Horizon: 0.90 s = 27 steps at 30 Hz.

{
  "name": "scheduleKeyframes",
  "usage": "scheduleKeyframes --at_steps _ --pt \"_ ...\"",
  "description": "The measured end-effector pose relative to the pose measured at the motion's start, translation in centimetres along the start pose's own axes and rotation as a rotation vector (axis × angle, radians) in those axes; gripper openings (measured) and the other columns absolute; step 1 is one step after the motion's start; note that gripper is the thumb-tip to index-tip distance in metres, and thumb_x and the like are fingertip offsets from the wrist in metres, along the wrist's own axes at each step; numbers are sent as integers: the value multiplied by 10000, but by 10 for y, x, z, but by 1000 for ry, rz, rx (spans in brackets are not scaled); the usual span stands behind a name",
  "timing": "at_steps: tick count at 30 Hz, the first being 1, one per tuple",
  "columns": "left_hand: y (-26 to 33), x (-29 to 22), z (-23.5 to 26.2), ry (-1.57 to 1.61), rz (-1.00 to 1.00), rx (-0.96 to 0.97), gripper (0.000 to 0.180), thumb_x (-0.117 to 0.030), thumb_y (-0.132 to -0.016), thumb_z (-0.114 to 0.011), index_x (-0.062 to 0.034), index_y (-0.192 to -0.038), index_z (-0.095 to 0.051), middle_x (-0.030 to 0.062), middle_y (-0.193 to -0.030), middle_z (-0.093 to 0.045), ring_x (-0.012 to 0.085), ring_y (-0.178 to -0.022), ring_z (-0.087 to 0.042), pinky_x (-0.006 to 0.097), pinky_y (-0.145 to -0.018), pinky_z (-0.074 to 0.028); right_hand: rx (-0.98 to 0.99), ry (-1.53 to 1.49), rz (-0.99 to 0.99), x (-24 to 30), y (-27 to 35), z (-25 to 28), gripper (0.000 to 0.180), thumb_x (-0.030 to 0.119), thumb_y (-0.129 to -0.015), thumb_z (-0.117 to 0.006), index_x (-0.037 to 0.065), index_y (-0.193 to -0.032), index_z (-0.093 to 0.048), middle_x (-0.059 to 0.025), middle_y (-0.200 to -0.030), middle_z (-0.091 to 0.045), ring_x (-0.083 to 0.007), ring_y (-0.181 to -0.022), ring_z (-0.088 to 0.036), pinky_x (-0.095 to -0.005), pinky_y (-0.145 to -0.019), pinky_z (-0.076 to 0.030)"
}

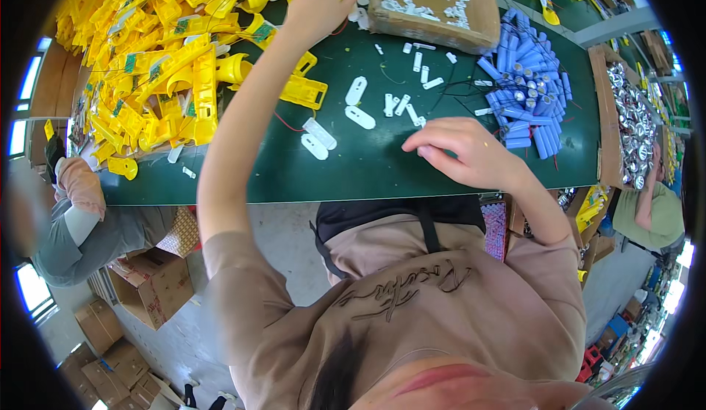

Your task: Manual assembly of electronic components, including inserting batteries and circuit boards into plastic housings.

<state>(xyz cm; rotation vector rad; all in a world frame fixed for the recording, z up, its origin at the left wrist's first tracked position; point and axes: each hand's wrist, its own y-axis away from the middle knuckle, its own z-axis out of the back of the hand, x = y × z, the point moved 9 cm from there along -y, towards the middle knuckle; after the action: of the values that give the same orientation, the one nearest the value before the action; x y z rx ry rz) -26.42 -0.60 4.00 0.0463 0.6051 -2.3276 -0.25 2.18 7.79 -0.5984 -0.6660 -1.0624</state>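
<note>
My left hand (320,9) reaches to the far edge of the view, beside a heap of yellow plastic housings (176,64). Its thumb stands apart from the forefinger, and I see nothing held; the fingertips are partly cut off. Closer in, my right hand (467,152) hovers low over the green tabletop (294,182), fingers curled together, thumb near the forefinger. Whatever lies inside its curl is hidden. Small white plastic pieces (402,105) lie just beyond it. Oval white covers (357,90) are spread between the hands, some near a loose yellow housing (305,91).
A cardboard box (441,33) of small white parts stands at the back. Blue cylindrical cells (533,94) with wires are piled on the right, beside a carton of shiny metal parts (609,127). Other people sit at left (81,226) and right (647,215).
</note>
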Motion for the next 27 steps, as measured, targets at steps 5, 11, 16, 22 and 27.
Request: scheduleKeyframes --at_steps 5,11,16,22,27 --pt "-30 17 -49 -163 208 271 580 -486 -800 -560 -6 -1125 -541 229 -972 -645 340 -963 -619 406 -789 -474 -107 -34 -169 -13 58 16 137 61 -856 -519 17 -942 -617 -123 -874 -637 -284 -792 -609 -350 -692 -475" --pt "20 -31 52 337 151 -195 626 -387 -763 -664 29 -1176 -443 232 -1004 -608 359 -937 -599 382 -851 -444 -419 -214 -275 -39 63 55 196 148 -890 -536 24 -1026 -605 -71 -838 -628 -116 -749 -584 -259 -650 -454" --pt "87 -150 103 405 -237 -387 701 -197 -753 -695 61 -1291 -327 242 -1099 -474 369 -999 -500 391 -828 -436 -886 -595 8 -49 4 88 381 298 -884 -588 22 -1146 -574 -50 -926 -612 -77 -773 -549 -239 -715 -446" --pt "107 -172 90 899 -89 -131 512 -328 -946 -427 40 -1293 -352 183 -1145 -488 259 -1008 -518 348 -831 -437 -686 -624 105 -27 -4 90 238 122 -907 -538 18 -1121 -519 -68 -993 -593 -143 -875 -584 -242 -771 -470" --pt "107 -183 61 1393 73 182 542 -426 -984 -240 18 -1218 -444 127 -975 -600 190 -851 -608 308 -764 -484 -758 -406 103 -38 26 99 380 300 -910 -535 31 -1176 -574 -60 -1013 -628 -97 -916 -559 -256 -798 -444"
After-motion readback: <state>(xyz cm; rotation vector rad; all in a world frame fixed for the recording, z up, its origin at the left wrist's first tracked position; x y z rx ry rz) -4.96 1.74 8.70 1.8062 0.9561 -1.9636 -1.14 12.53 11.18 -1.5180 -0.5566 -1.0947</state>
